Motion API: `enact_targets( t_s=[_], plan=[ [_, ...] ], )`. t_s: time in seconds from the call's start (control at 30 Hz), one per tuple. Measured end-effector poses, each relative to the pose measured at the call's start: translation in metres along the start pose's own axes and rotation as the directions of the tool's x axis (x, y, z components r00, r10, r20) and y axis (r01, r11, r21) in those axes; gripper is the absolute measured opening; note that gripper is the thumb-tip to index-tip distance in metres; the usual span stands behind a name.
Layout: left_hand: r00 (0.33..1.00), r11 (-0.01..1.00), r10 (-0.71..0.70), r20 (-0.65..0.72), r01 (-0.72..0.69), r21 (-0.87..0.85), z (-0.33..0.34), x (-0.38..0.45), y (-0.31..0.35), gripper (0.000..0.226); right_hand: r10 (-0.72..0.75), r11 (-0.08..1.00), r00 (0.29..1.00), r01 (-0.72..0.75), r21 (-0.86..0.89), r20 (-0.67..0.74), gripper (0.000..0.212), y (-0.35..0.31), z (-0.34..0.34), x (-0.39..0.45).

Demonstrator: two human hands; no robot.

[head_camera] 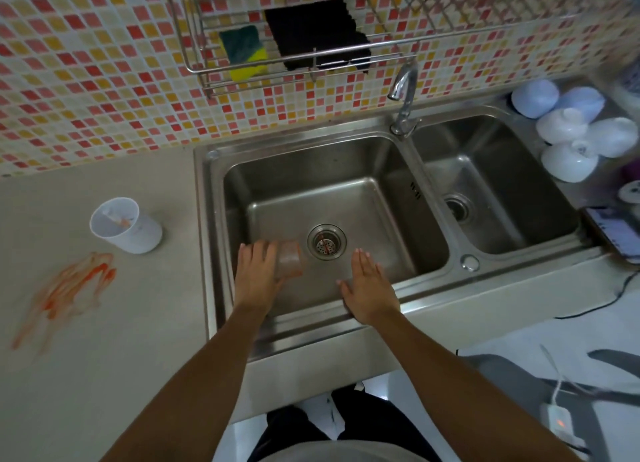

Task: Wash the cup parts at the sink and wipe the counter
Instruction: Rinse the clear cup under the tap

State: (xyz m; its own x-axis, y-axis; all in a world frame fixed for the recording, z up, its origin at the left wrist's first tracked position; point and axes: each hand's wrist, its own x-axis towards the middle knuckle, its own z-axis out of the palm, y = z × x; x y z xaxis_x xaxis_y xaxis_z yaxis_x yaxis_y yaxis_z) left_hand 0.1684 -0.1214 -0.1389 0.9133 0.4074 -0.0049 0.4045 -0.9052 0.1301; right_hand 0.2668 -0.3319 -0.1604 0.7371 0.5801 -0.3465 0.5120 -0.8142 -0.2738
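Nearest the camera, two bare forearms reach forward over the front edge of the steel double sink (pixel 207 239). The right hand (pixel 369 288) hovers at the near rim of the left basin, palm down, its grip spread with fingers straight and holding nothing. The left hand (pixel 258 274) is lower in the same basin, and a small translucent cup part (pixel 290 259), tinged orange, sits at its fingers; whether the grip pinches it or merely touches it cannot be told through the blur. Just beyond the part lies the round drain strainer (pixel 326 242).

To the left, on the grey worktop (pixel 104 375), an orange-red smear (pixel 72 291) spreads near the front, and a white plastic cup (pixel 124 230) with orange traces inside stands just behind it. Right of the sink, several white bowls (pixel 568 139) lie upturned and clustered together, and a phone (pixel 614 231) rests at the rim.

Farther back, a chrome faucet (pixel 403 97) rises between the basins. On the mosaic-tiled wall, a wire rack (pixel 194 68) holds a green-and-yellow sponge (pixel 244 52) beside a black cloth (pixel 318 35).
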Motion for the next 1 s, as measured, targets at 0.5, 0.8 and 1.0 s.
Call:
enact_targets(
  t_s=[0.5, 0.8, 1.0],
  plan=[
    [0.995, 0.984, 0.099, -0.019, -0.095, 0.148, -0.010, 0.023, 0.010, 0.080, -0.002, 1.000, 1.000, 0.002, 0.004, -0.015, 0.074, 0.001, 0.003, 0.001],
    [0.977, 0.915, 0.211, 0.034, -0.210, 0.344, -0.015, 0.035, 0.014, 0.098, 0.000, 1.000, 1.000, 0.001, 0.011, -0.031, 0.073, 0.001, 0.003, 0.000],
    [0.962, 0.842, 0.257, 0.094, -0.270, 0.466, -0.027, 0.039, 0.011, 0.087, 0.012, 0.999, 0.999, -0.011, 0.034, -0.049, 0.072, -0.001, 0.002, -0.002]
  ],
)
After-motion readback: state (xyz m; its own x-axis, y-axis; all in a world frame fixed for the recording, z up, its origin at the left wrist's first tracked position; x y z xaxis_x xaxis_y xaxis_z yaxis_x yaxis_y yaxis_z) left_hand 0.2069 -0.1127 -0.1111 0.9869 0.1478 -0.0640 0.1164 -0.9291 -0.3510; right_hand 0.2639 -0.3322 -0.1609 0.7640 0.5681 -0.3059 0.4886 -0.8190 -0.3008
